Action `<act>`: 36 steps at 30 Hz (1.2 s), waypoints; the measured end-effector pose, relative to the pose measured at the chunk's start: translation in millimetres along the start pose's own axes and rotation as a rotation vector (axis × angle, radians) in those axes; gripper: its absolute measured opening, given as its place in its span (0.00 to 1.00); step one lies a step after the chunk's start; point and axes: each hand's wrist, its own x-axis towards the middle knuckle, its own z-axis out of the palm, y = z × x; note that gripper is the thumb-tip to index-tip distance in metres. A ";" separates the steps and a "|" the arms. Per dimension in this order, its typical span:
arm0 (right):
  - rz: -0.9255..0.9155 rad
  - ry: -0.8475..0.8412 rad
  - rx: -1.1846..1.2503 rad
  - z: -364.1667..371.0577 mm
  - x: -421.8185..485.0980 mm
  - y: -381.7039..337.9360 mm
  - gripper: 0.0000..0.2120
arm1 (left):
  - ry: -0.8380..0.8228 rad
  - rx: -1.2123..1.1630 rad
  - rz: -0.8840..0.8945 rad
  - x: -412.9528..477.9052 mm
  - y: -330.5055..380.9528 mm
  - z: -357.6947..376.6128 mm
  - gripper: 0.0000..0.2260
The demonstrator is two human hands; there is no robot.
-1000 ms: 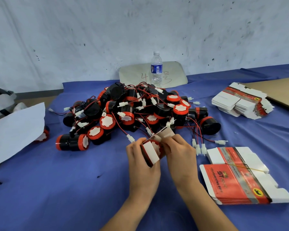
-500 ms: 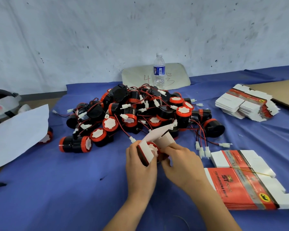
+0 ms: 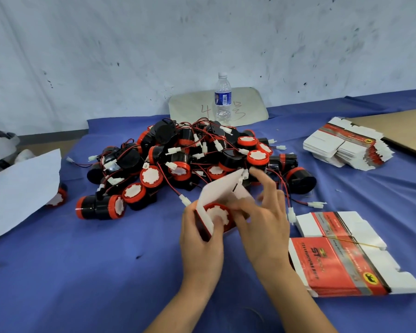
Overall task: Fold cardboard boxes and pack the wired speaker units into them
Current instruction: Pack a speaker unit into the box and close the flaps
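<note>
My left hand (image 3: 202, 239) grips a small red-and-white cardboard box (image 3: 216, 195) with its white top flap standing open. Inside it sits a black speaker unit with a red rim and white toothed face (image 3: 217, 216). My right hand (image 3: 264, 219) is at the box's right side, thumb and lower fingers on a side flap, other fingers spread upward. Behind the hands lies a pile of wired speaker units (image 3: 190, 159) with red-black wires and white plugs. A bundle of flat boxes (image 3: 346, 255) lies to the right of my right hand.
A second stack of flat boxes (image 3: 346, 147) sits at the far right, beside a brown cardboard sheet (image 3: 404, 131). A water bottle (image 3: 223, 99) stands behind the pile. White paper (image 3: 17, 188) covers the left edge. Blue cloth (image 3: 82, 272) covers the table.
The box's top flap has swung up and open. My right hand's fingers have spread and lifted. The speaker's face now shows inside the box.
</note>
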 end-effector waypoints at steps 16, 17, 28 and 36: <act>0.368 -0.171 1.138 -2.6 7.4 5.1 0.15 | -0.256 -0.504 -0.207 -0.6 11.7 -0.8 0.36; 0.318 -0.171 1.088 -2.8 7.1 3.3 0.15 | -0.236 -0.503 -0.217 0.1 11.2 -1.7 0.32; 0.130 -0.263 0.737 -1.4 5.8 6.1 0.20 | -0.184 -0.444 -0.258 -0.2 5.5 -4.7 0.18; 0.161 -0.376 0.744 -2.8 7.3 5.8 0.11 | -0.139 -0.371 -0.258 4.6 0.9 -8.3 0.13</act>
